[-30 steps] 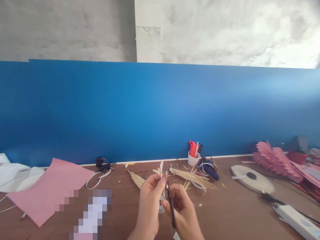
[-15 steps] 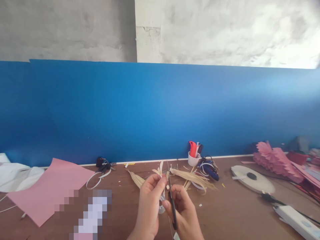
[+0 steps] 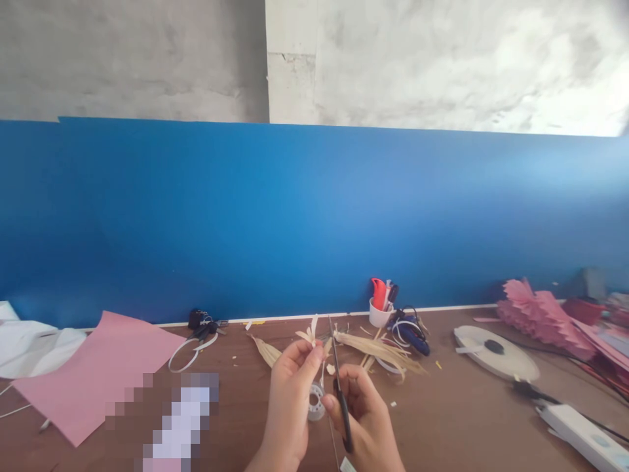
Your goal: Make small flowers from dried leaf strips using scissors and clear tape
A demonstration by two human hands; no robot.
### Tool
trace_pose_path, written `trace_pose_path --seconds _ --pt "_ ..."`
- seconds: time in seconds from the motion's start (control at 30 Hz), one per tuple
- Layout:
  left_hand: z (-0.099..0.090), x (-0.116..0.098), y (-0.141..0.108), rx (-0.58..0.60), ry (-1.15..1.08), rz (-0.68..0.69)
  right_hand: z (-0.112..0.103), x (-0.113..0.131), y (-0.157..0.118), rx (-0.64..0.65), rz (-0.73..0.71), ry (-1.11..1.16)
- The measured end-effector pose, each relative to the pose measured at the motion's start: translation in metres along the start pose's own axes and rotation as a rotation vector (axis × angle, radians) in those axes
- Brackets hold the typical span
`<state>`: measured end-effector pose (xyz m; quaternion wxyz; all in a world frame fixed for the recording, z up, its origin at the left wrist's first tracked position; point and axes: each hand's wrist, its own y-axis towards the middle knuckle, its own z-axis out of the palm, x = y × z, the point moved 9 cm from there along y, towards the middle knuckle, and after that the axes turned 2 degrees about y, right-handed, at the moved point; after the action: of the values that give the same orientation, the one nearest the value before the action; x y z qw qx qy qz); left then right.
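My left hand (image 3: 289, 406) is closed, pinching a small cream bundle of strips (image 3: 310, 333) that fans out like petals above the fingertips. My right hand (image 3: 366, 416) grips black-handled scissors (image 3: 343, 410), their blades pointing up and away, just right of the bundle and apart from it. Between the hands, a whitish tape roll (image 3: 316, 410) shows below the left fingers, partly covered by them. A thin dark wire or stick (image 3: 334, 446) runs down beneath the scissors. Dried tan husk pieces (image 3: 371, 345) lie behind my right hand, and another husk (image 3: 268, 351) behind my left.
A white cup (image 3: 380, 316) with pens and a red tool stands by the blue partition (image 3: 314, 216). Pink paper (image 3: 103, 367) and keys (image 3: 204, 328) lie left. To the right are an oval pale disc (image 3: 496, 354), a power strip (image 3: 587, 436) and pleated pink paper (image 3: 545, 314).
My left hand has shifted slightly left with the cream bundle, away from the scissors. More of the tape roll now shows. The scissors have moved a little to the right.
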<state>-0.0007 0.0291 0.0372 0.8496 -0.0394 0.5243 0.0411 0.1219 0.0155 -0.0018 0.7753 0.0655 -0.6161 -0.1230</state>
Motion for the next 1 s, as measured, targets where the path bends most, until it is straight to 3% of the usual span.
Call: trace_pose_path --seconds 0.3,0.53,0.77,0.83,1.0 --pt "-0.003 -0.005 0.004 -0.008 0.032 -0.008 -0.005 0.0 0.001 -0.005 0.058 -0.019" --pt "-0.001 -0.013 0.008 0.039 0.131 0.009 -0.016 0.03 0.025 -0.107 0.143 0.041" --pt "0.003 -0.005 0.007 0.113 0.174 -0.067 0.002 0.051 0.042 0.013 0.155 0.063" --pt "0.002 -0.004 0.008 0.11 0.137 -0.069 0.001 0.051 0.042 -0.02 0.144 0.044" --pt "-0.005 0.012 0.009 0.009 -0.046 -0.091 -0.016 0.048 0.038 -0.243 0.039 0.087"
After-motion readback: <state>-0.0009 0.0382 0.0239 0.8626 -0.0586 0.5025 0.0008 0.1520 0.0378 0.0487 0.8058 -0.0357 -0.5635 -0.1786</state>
